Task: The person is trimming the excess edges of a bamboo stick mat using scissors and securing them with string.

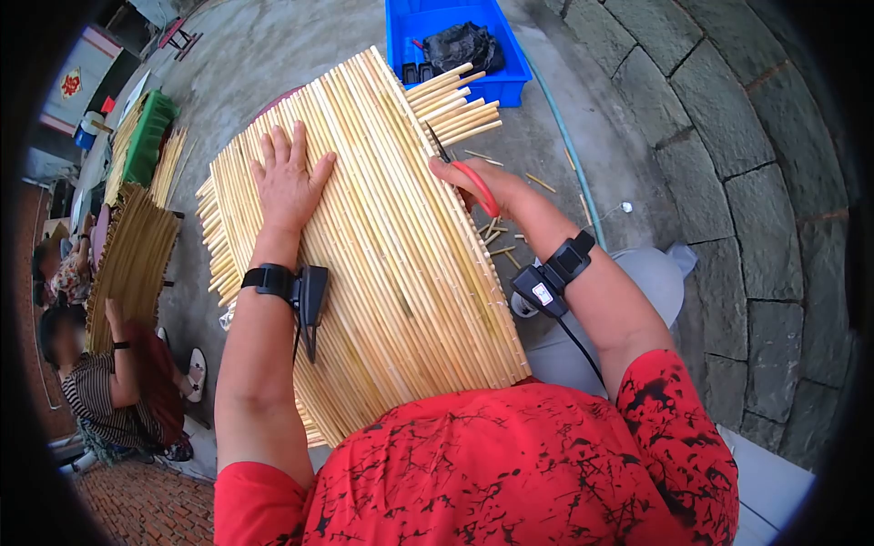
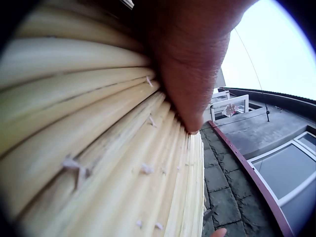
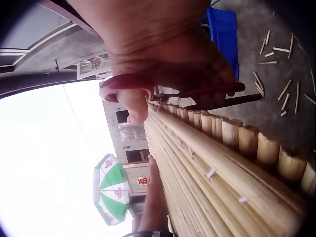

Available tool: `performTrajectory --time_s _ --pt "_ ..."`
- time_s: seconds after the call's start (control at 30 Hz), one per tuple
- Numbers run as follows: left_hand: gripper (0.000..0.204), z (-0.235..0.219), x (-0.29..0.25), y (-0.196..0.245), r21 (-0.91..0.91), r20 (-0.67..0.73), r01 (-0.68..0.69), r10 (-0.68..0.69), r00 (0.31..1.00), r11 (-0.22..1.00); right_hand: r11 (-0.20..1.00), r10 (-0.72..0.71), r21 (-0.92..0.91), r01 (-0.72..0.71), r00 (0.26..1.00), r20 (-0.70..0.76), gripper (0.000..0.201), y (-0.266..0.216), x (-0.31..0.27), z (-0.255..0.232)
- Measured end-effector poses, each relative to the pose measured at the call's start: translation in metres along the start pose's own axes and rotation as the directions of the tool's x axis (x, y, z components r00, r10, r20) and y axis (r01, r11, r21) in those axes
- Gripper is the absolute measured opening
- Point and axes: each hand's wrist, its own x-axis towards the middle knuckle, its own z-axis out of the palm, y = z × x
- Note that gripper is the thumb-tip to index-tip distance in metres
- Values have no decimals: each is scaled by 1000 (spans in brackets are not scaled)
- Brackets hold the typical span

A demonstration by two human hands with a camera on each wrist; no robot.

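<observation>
A mat of pale yellow reed stalks (image 1: 382,237), tied with short bits of white string, lies before the person. The left hand (image 1: 289,182) rests flat on top of it, fingers straight and thumb out to the side. At the mat's right edge, the right hand (image 1: 452,173) grips a pair of scissors with red handles (image 1: 481,187). In the right wrist view the thumb is through a red loop (image 3: 111,89), and dark blades (image 3: 227,102) sit beside the row of cut stalk ends (image 3: 247,140).
A blue plastic bin (image 1: 505,86) with a black bag (image 1: 462,47) stands beyond the mat. Cut stalk pieces (image 1: 540,183) litter the concrete floor. A thin hose (image 1: 557,118) runs along the right. Another person (image 1: 114,382) sits at left beside a second reed mat (image 1: 137,255).
</observation>
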Motion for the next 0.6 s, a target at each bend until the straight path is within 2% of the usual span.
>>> performTrajectory --time_s 0.07,0.13,0.27,0.33,0.37,0.43,0.57,0.6 --pt "71 0 -1 0 -3 4 3 -3 1000 1000 998 34 -44 -34 999 12 60 0 0 1" --pt "71 1 -1 -1 -1 -6 -10 10 1000 1000 994 -49 -103 42 997 -66 62 -14 -11 8" --pt "71 2 -1 -1 9 -11 -14 15 1000 1000 990 -84 -124 72 992 -94 60 -20 -17 11" --pt "71 3 -1 -1 14 -22 -17 18 1000 1000 997 -66 -55 55 973 -222 56 -7 -11 13" --pt "71 2 -1 -1 13 -20 -14 14 1000 1000 997 -63 -57 52 974 -220 56 -2 -9 14" --pt "71 1 -1 -1 10 -19 -14 14 1000 1000 988 -142 27 154 952 -270 53 7 -8 16" --pt "71 2 -1 -1 11 -19 -13 14 1000 1000 989 -123 45 143 948 -294 53 8 -10 18" --pt "71 1 -1 -1 20 -12 -11 11 1000 1000 995 -95 2 100 955 -282 53 9 -10 16"
